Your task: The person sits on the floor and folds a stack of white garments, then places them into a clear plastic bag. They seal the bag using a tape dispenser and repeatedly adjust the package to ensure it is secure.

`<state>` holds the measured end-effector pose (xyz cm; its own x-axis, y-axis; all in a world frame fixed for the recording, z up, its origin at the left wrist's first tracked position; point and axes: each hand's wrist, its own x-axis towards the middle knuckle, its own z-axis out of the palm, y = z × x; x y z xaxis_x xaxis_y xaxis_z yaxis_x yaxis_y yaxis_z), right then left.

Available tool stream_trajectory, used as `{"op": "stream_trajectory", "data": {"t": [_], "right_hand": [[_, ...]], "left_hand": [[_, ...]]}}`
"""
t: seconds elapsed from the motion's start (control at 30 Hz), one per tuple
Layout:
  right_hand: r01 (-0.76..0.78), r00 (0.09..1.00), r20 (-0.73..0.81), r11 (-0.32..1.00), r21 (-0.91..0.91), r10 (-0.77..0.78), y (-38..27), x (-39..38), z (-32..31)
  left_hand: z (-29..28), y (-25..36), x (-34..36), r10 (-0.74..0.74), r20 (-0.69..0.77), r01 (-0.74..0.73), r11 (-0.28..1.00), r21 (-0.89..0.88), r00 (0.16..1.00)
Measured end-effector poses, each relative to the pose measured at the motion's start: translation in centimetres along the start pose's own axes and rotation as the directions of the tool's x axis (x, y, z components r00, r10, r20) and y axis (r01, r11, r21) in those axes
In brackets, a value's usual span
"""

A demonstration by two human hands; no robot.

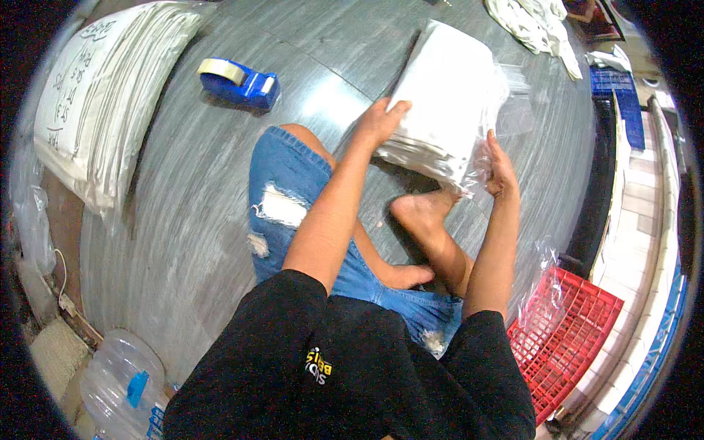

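Observation:
A thick stack of folded white cloth [447,81] is held tilted over the floor in front of my crossed legs. My left hand [381,122] grips its left edge, thumb on top and the other fingers hidden underneath. Crinkled clear plastic [480,170] hangs loosely along the stack's right side and near corner. My right hand [501,169] is at that side, closed on the plastic with a finger pointing up along it; its other fingers are partly hidden.
A blue tape dispenser [249,84] with a roll of tape stands ahead on the left. Far left lies a tall pile of white packs [110,95] with handwriting. Crumpled white cloth [532,29] is at the far right, a red plastic basket [565,330] near right, and a large clear bottle [121,374] near left.

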<state>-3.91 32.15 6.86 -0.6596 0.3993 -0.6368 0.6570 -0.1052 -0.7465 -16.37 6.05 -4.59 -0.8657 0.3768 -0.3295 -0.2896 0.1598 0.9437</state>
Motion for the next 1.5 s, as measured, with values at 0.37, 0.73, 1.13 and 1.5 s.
{"op": "stream_trajectory", "data": {"t": [0.37,0.73,1.13,1.5], "right_hand": [[-0.035,0.995,0.094,0.997,-0.07,0.041,4.2,4.3,-2.4],[0.154,0.95,-0.211,0.936,-0.317,-0.228,5.2,2.9,4.2],[0.28,0.463,-0.437,0.595,-0.753,-0.771,3.0,7.9,-9.1],[0.011,0.918,-0.338,0.866,-0.501,-0.207,-0.9,12.9,-7.1]], "left_hand": [[-0.7,4.0,1.3,-0.066,0.276,0.131,0.966,-0.224,0.959],[0.5,4.4,3.5,0.07,0.343,-0.122,0.984,0.133,0.937],[-1.9,10.3,2.9,0.334,-0.27,-0.191,0.876,0.444,0.903],[4.5,1.2,-13.7,-0.452,0.214,0.458,0.546,-0.701,0.866]]}}
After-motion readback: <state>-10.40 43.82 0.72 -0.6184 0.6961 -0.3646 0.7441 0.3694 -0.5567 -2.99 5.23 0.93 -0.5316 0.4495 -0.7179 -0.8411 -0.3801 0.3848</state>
